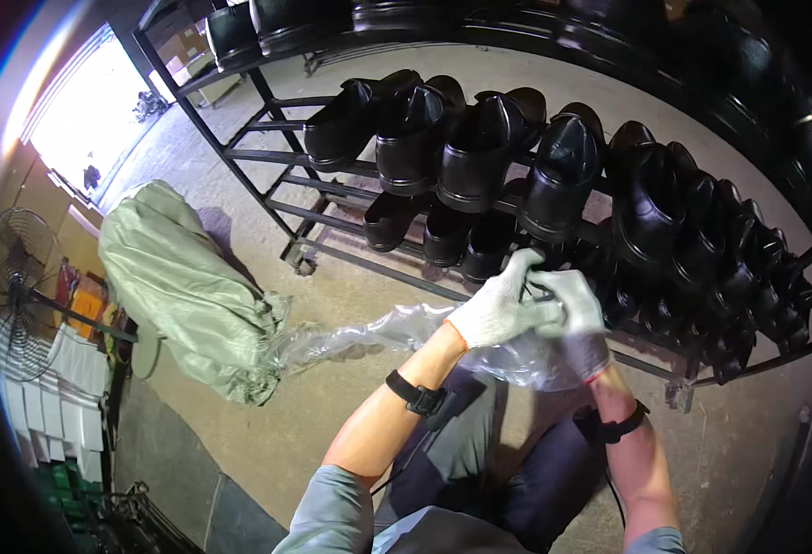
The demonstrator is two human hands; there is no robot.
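Both my hands wear white knit gloves and meet in front of the shoe rack. My left hand (501,309) has bent, closed fingers. My right hand (572,305), slightly blurred, curls in against it. A small dark bit shows between them, too hidden to name. Crumpled clear plastic film (369,334) lies below and behind the hands. It stretches left to the gathered mouth of a pale green woven sack (180,286), which lies full on the floor. Nearest beyond my hands is a black shoe (563,175) on the rack.
A black metal rack (332,226) on casters holds several rows of black shoes, with more on the tier overhead. At left stand a wire-caged fan (25,295) and stacked white pieces (60,406). A bright doorway (101,102) opens at far left.
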